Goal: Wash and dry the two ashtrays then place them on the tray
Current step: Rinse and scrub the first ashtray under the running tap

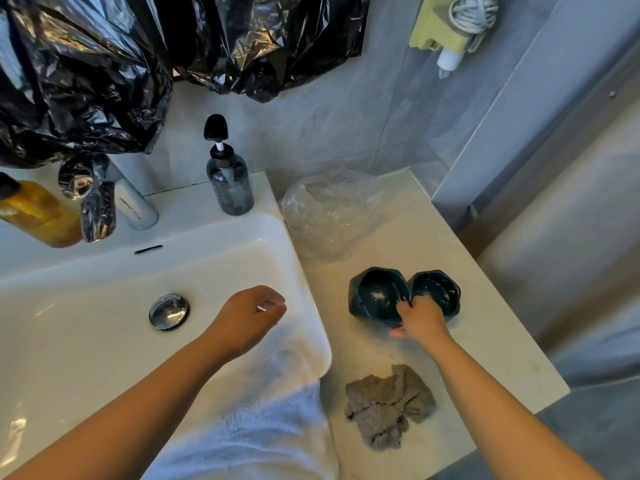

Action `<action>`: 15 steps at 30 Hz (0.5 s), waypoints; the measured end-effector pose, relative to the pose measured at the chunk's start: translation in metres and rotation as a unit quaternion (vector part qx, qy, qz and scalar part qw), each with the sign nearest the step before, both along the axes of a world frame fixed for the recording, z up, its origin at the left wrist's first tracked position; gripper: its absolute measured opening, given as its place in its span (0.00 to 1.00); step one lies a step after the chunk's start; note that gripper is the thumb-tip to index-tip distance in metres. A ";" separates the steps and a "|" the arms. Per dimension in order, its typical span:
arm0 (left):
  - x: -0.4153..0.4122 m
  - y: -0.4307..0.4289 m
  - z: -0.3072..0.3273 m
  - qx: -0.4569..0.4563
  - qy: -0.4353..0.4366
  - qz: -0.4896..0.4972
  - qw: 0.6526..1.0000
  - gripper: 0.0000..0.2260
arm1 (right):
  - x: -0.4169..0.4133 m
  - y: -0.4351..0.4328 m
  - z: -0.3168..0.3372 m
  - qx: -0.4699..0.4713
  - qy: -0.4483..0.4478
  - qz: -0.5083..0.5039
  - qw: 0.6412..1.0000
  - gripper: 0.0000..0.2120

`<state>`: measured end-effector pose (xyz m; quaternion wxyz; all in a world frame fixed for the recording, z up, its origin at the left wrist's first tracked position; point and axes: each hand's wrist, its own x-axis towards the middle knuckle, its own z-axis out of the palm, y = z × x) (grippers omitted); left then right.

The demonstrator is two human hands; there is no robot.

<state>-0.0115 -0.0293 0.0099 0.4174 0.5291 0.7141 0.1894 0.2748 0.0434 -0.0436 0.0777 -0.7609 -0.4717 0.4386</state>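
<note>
Bathroom, grey tiled wall (346,116) behind; white sink (242,230) on the left, pale stone table (450,237) abutting it on the right

- Black plastic sheeting (86,81) – hangs crumpled over the upper left of the wall, and a strip of it wraps the chrome faucet (135,202)
- Amber bottle (38,211) – at the far left of the sink ledge, beside the faucet
- Dark pump dispenser (230,188) – upright on the sink's back right corner
- Drain stopper (169,310) – chrome, in the basin floor
- White towel (263,427) – draped over the sink's near edge
- Clear plastic bag (325,216) – crumpled at the back of the table, next to the sink
- Grey cloth (386,407) – bunched on the table near its front edge, apart from the ashtrays
- Yellow-green holder (440,29) – on the wall at the upper right, with a white cord coiled on it
- First ashtray (375,296) and second ashtray (443,294) – dark teal, mouths up, side by side and touching on the table between bag and cloth; pale specks show in both bowls
- Right hand (420,320) – fingers curled over the near rims where the two ashtrays meet, thumb low by the first ashtray's near wall, gripping there
- Left hand (247,317) – held above the basin near its right wall, fingers loosely curled, holding nothing
</note>
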 end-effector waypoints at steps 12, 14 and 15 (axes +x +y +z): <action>-0.006 -0.019 0.038 -0.009 -0.200 0.111 0.973 0.15 | -0.082 -0.015 0.111 0.069 0.011 0.267 0.961 0.09; -0.015 -0.024 0.043 -0.012 -0.232 0.142 0.962 0.15 | -0.104 -0.021 0.119 0.078 0.009 0.308 0.948 0.10; -0.021 -0.028 0.045 -0.013 -0.242 0.159 0.957 0.16 | -0.114 -0.023 0.122 0.082 0.004 0.325 0.942 0.10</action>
